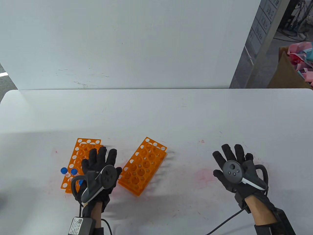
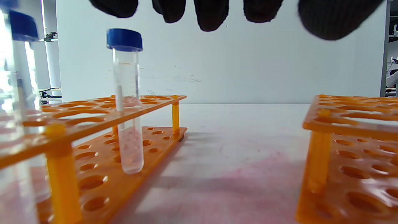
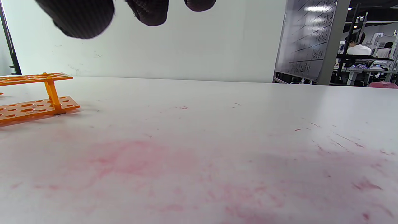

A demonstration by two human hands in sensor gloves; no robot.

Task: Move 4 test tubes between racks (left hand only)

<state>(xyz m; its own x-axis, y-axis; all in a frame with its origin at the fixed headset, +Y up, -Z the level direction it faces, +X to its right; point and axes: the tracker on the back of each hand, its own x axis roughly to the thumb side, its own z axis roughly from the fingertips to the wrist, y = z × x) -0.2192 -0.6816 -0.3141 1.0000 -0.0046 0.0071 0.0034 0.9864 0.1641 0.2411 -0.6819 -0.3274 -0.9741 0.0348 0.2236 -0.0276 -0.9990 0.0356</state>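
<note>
Here, just left of the left hand and partly under it, stands an orange rack on the white table. Blue-capped test tubes sit upright in the rack's near end: one tube at the outer edge, a second tube just beside the hand, and a third cap half hidden behind the tracker. In the left wrist view a clear tube stands in the rack's top plate, its tip resting on the lower plate. The left hand hovers with fingers spread and holds nothing. Just right of it lies the second orange rack, angled, with no tubes visible in it. Well apart to the right, the right hand is held flat over the table, fingers spread, gripping nothing. Faint pink stains mark the surface near it.
</note>
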